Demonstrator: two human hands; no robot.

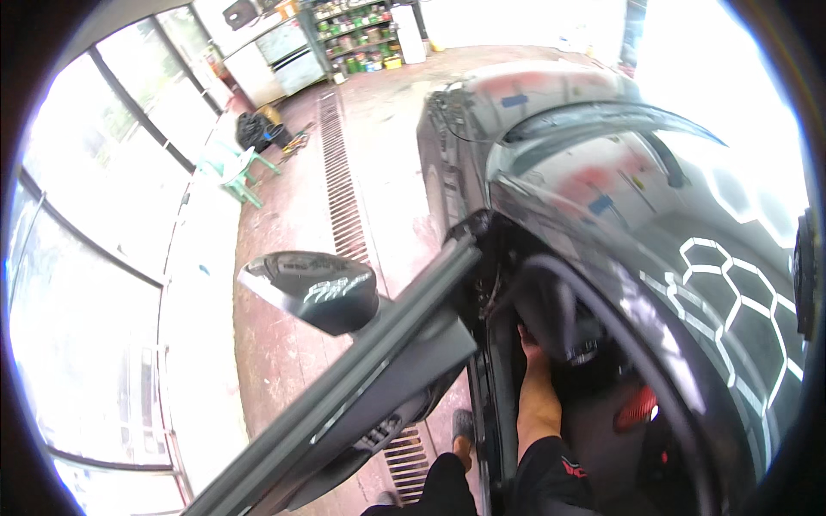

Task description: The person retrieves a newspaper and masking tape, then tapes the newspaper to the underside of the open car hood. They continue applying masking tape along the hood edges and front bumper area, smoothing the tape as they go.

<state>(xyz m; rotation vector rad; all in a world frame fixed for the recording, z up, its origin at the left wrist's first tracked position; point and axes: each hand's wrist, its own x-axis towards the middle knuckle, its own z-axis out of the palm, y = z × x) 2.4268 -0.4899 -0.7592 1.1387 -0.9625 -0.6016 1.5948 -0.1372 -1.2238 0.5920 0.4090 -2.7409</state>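
Note:
Through the open door of a dark car [688,335], my right arm reaches in, and my right hand [531,342] is low beside the dashboard end [551,301]. Its fingers are mostly hidden there, so what they touch does not show. The black inner panel of the driver's-side door [379,413] stands to the left of my arm, swung outward. A dark side mirror [318,288] juts from the door's outer side. My left hand is not visible. A red, blurred shape [635,408] shows in the dark cabin to the right of my forearm.
A long drain grate [340,172] runs along the reddish floor. Left of it stand a pale green plastic chair [237,176] and a black bag [252,132]. Shelves [357,39] with several bottles and cans are at the back. Large windows [86,249] line the left side.

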